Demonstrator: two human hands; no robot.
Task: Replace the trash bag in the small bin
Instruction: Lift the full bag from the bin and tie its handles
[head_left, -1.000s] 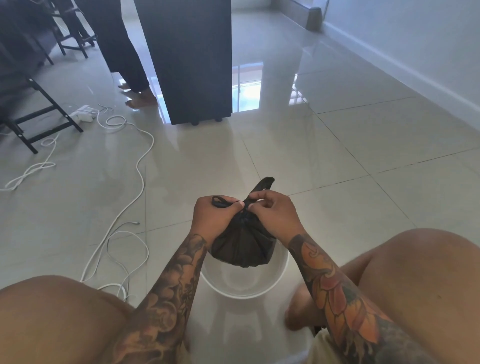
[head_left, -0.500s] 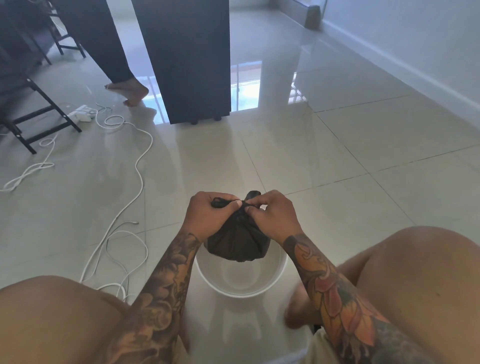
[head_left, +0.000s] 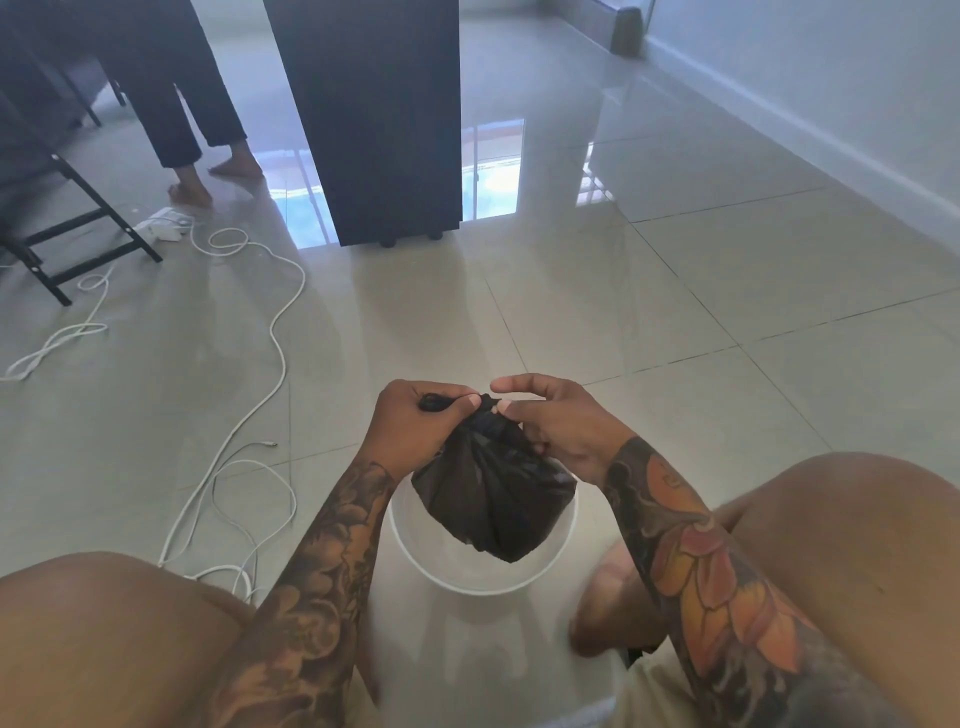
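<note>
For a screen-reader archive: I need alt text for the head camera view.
Two tattooed hands, left hand and right hand, pinch the gathered neck of a full black trash bag held just above a small white bin on a glossy tiled floor. White cables trail at left, near another person's bare feet.
</note>
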